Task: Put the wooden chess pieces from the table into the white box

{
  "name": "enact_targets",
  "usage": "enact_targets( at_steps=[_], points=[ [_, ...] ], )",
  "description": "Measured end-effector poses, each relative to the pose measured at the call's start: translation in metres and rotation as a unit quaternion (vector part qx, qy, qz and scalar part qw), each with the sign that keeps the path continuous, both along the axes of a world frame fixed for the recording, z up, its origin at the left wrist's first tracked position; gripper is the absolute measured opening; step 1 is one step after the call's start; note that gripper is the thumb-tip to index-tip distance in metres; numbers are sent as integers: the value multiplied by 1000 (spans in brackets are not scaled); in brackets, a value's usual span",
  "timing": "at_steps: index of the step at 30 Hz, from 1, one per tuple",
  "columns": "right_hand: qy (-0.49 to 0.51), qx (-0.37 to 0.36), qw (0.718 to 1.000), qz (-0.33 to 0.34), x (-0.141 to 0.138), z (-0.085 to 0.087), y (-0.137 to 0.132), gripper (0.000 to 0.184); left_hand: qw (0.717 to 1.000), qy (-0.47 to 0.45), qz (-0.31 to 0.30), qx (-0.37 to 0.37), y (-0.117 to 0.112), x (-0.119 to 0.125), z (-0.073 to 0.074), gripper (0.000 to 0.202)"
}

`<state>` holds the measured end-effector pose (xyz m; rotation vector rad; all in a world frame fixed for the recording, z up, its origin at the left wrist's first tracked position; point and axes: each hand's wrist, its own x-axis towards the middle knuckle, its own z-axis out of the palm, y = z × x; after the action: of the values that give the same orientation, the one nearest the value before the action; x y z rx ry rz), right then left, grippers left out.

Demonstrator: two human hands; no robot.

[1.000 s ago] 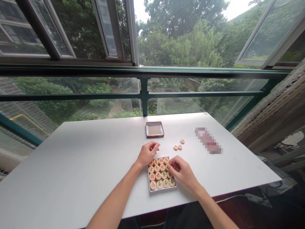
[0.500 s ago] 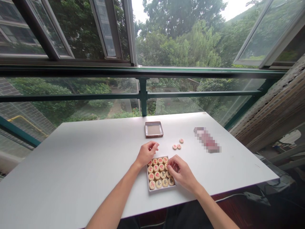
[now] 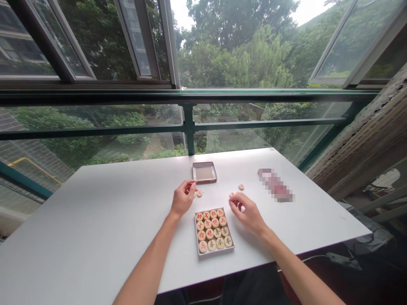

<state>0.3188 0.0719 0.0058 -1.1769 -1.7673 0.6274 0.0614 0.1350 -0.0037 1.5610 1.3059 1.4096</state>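
A shallow white box [image 3: 197,250] near the table's front edge holds several round wooden chess pieces [image 3: 212,231] with red and dark characters. My left hand [image 3: 182,198] is up and left of the box, its fingers curled in a pinch. One loose piece [image 3: 199,193] lies on the table right at its fingertips. My right hand [image 3: 247,210] is up and right of the box, fingers pinched over loose pieces [image 3: 232,194] that it partly hides. Another loose piece [image 3: 241,187] lies just beyond.
The box's brown-rimmed lid [image 3: 204,172] lies farther back on the white table [image 3: 111,212]. A blurred pinkish flat object [image 3: 276,185] lies at the right. A green railing [image 3: 188,127] and open windows stand behind the table.
Both hands have left the box: the left went up and left, and a piece now lies by its fingers. The right went up to the loose pieces.
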Motion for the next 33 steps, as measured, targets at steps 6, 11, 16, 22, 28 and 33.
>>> enact_targets(
  at_steps=[6, 11, 16, 22, 28, 33],
  points=[
    [-18, 51, 998, -43, 16, 21, 51, 17, 967, 228, -15, 114, 0, -16, 4, 19],
    [-2, 58, 998, 0, -13, 31, 82, 18, 946, 295, -48, 126, 1, -24, 4, 19],
    [3, 62, 997, 47, -44, 20, 86, 17, 939, 317, -65, 115, 0, -27, 2, 21],
    [-43, 80, 995, 28, -14, 19, 84, 18, 935, 332, -66, 108, 0, -24, 0, 24],
    [-148, 10, 989, 10, 38, 29, 87, 18, 930, 346, -69, 103, -3, -21, 1, 23],
    [-226, -107, 967, 58, 52, 37, 76, 37, 945, 305, -47, 105, -1, -20, -5, 21]
  ],
)
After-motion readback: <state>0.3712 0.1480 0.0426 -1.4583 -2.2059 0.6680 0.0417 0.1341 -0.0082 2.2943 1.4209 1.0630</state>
